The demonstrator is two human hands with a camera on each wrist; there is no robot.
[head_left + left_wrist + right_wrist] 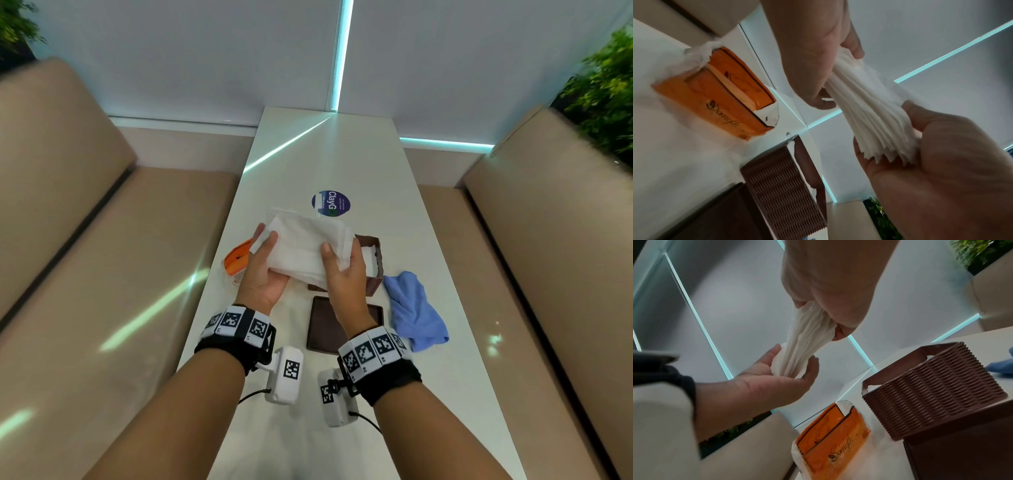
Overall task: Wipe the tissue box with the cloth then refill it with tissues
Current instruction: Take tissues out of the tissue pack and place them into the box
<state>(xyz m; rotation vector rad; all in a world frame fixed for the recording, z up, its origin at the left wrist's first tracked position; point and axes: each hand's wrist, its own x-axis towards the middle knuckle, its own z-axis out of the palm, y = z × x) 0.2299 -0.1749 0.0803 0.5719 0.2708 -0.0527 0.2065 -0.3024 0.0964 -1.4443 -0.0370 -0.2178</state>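
From the head view, the left hand (265, 274) and right hand (342, 274) hold a stack of tissues (305, 245) above the table (411, 240), over the open brown tissue box (373, 265); its lid (327, 327) lies nearer, the blue cloth (412, 310) right, an orange packet (236, 262) left. Left wrist view: left fingers curl under the fanned stack. Right wrist view: right fingers pinch its end.

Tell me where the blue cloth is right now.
In the head view the blue cloth lies crumpled on the white table, on the right side, just right of the brown tissue box and its lid; neither hand touches it.
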